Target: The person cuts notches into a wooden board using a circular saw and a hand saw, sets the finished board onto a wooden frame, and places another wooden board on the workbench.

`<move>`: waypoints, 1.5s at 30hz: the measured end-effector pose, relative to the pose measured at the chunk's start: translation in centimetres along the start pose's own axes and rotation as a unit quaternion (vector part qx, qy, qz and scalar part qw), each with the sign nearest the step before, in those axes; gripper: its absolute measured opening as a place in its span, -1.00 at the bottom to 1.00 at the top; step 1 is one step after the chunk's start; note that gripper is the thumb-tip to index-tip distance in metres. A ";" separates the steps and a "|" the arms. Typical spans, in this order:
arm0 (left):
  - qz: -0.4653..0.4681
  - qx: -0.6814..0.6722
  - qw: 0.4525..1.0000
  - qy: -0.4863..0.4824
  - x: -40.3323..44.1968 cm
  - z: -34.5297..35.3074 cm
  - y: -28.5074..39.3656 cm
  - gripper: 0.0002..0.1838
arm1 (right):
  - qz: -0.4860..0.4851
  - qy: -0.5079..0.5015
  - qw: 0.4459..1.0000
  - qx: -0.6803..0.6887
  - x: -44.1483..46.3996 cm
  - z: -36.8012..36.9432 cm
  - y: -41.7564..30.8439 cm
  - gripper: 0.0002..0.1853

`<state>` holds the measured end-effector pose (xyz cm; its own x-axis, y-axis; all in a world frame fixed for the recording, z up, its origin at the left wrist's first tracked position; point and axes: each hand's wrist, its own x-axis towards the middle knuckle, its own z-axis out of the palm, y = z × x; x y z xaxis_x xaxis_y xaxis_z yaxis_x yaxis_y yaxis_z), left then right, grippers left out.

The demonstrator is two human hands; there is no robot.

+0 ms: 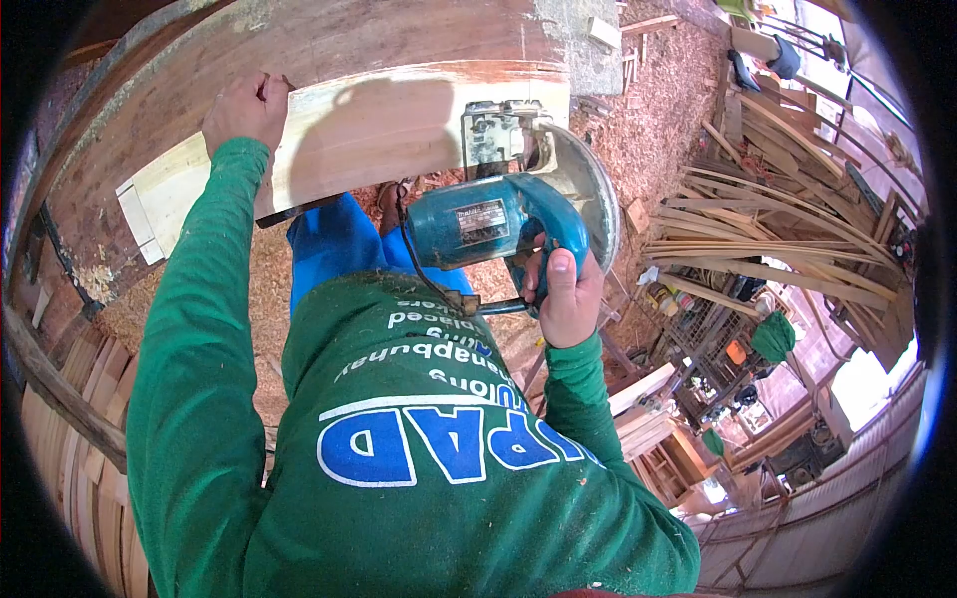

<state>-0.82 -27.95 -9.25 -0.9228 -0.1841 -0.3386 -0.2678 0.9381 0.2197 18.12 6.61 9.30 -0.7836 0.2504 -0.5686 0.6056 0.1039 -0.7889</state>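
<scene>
My right hand is wrapped round the rear handle of a blue circular saw. The saw's metal base plate rests on the right end of a pale wooden board. Its round blade guard sits at the board's right end; the blade's cutting edge is hidden. My left hand lies at the board's far edge towards the left, fingers curled over it. A dark power cord hangs from the saw close to my shirt.
The board lies on a worn wooden workbench. Shavings cover the ground. Long wood strips are heaped at right, near a wire crate with clutter. More planks stand at lower left. Another person's foot shows at upper right.
</scene>
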 end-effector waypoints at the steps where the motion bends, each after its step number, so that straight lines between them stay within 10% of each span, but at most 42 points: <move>1: 0.002 0.000 1.000 0.006 0.0 0.1 -0.1 -0.52 | 0.004 0.002 1.000 0.002 0.0 0.0 0.0 -0.45; 45: 0.005 -0.001 1.000 -0.004 -0.3 0.2 -0.3 -0.56 | -0.009 0.060 0.992 -0.114 1.9 1.2 -1.8 -0.75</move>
<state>-0.37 -28.14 -9.44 -0.9228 -0.1730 -0.3442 -0.2600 0.9390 0.2251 15.36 5.76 9.41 -0.7808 0.3586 -0.5117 0.6179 0.3211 -0.7177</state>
